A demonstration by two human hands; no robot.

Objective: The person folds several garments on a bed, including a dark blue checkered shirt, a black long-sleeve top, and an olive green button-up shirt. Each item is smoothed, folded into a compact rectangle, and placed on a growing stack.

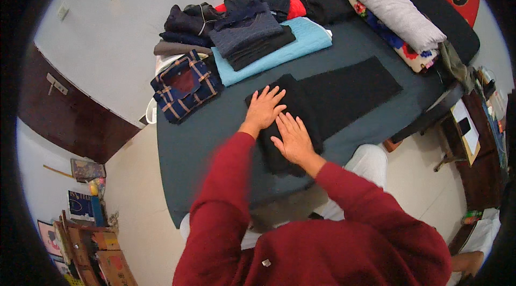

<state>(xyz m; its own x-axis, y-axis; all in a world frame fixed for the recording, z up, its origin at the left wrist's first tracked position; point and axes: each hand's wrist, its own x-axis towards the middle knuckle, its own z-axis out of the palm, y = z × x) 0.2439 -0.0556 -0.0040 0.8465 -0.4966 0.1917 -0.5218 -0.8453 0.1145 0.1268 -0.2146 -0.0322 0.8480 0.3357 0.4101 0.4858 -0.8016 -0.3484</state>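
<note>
A black garment [346, 92], which looks like trousers, lies on a bed with a dark grey-green sheet [201, 145]. Its near left end is folded over into a thicker part, while the rest stretches flat to the upper right. My left hand [266, 108] rests palm down on the folded part, fingers spread. Just below and to its right, my right hand [294, 139] presses flat on the same folded cloth. The two hands are very close together, and neither grasps anything.
Beyond the garment lie a light blue quilted cloth [274, 54] under folded dark knitwear [250, 32], a folded plaid shirt [185, 86] and a red item [296, 1]. A rolled pale blanket [395, 12] sits at the upper right. A desk [475, 173] stands on the right.
</note>
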